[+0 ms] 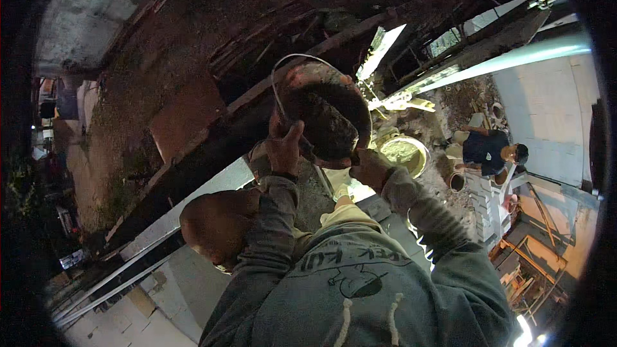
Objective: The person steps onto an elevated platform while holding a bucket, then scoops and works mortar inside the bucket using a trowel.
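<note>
Far left: a rough earth bank [128, 109], dark and uneven, with a long dark beam [212, 148] slanting across beside it. Nearer, along a pale wall top, two thin metal rails [116, 283]. Just right of these, very near, the bare head of another person [215, 225], close against the left sleeve.

Then the left hand [283, 148], clenched around the rim of a round bucket [324, 115], near the foot of its thin wire handle [295, 59]. Bucket lifted high in the middle of the scene, tilted, full of dark lumpy material. On its right, the right hand [369, 167], grasping the lower edge from below.

As for progress, judged from this: filled and raised already; not yet emptied, not yet set down anywhere.

Further right and lower down, a round tub [405, 154] with pale wet mix. Beside it a co-worker in a dark shirt [485, 151], near a stack of white blocks [485, 202]. Far right, orange wooden frames [533, 257].

In the way: the near head under the bucket, and the beam just behind.
</note>
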Available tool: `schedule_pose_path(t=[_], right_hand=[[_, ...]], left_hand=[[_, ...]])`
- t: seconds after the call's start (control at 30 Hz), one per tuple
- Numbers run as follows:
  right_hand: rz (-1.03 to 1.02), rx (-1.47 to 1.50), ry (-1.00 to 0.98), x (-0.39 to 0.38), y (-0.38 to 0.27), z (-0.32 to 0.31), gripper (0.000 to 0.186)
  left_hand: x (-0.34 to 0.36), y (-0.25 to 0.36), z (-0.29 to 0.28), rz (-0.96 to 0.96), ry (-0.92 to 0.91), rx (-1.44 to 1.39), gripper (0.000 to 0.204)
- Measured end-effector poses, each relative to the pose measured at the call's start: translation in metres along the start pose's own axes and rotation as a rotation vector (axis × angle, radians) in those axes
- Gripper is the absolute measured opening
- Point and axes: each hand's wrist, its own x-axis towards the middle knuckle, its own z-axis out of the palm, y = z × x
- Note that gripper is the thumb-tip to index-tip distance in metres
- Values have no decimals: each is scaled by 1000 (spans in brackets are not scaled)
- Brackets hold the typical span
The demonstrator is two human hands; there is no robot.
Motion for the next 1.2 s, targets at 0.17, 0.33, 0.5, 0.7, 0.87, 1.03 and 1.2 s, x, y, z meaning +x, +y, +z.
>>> schedule_pose_path(t=[0.17,0.33,0.5,0.7,0.87,1.03,1.2], right_hand=[[176,192,-108,-18,-39,-25,33],[200,217,-74,-25,-32,-32,33],[189,225,-43,-19,-10,-32,34],[214,138,-23,-21,-9,-25,35],[217,198,-103,-24,-25,-20,30],[115,167,-48,-26,-40,-22,32],[158,322,-27,-36,-46,-11,34]], left_hand=[[16,-9,-5,-2,-138,-105,55],[22,-21,11,156,-131,-217,59],[27,-17,4,120,-134,-68,57],[26,-8,-2,118,-139,-132,54],[26,-5,-11,83,-143,-87,52],[33,-22,-34,66,-103,104,32],[38,-22,-38,-72,-5,-14,30]])
